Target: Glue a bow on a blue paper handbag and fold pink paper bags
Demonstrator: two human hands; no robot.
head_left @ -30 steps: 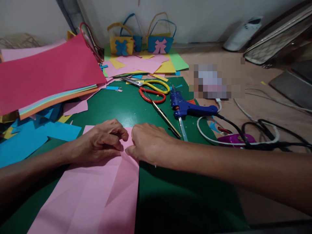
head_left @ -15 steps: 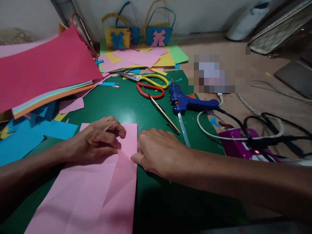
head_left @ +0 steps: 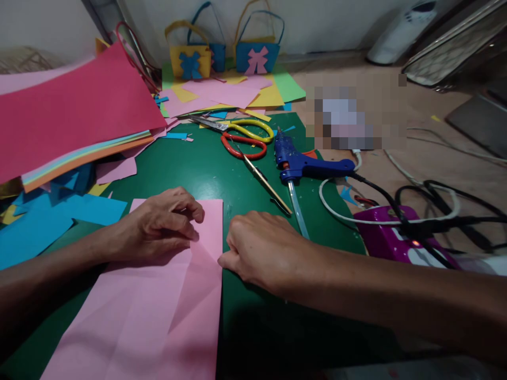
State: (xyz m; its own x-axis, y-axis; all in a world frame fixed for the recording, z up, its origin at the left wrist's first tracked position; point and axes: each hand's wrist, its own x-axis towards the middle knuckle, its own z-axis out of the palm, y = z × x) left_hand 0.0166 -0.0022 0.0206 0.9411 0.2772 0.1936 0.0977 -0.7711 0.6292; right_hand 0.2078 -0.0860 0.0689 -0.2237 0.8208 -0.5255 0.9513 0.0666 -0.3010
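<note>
A large sheet of pink paper (head_left: 154,311) with faint crease lines lies lengthwise in front of me, a folded-looking flap near its right edge. My left hand (head_left: 166,224) rests on its upper part, fingers curled together and pressing it down. At the right edge of the sheet is my right hand (head_left: 253,253), its fingers closed and the thumb tip touching that edge; the fingertips underneath are hidden. Beyond the hands lie scissors (head_left: 247,146) with one yellow and one red handle, a thin wooden stick (head_left: 269,187), and a blue glue gun (head_left: 309,164) with a clear glue stick.
A green mat (head_left: 178,163) covers the work surface. Coloured sheets (head_left: 79,111) are stacked at the left, above blue paper pieces (head_left: 35,232). Small paper bags (head_left: 190,62) with bows stand at the back. To the right, cables run over a purple box (head_left: 390,232) with a lit lamp.
My right hand has slid slightly to the right, so its thumb now sits at the paper's edge instead of over it. My left hand stays put.
</note>
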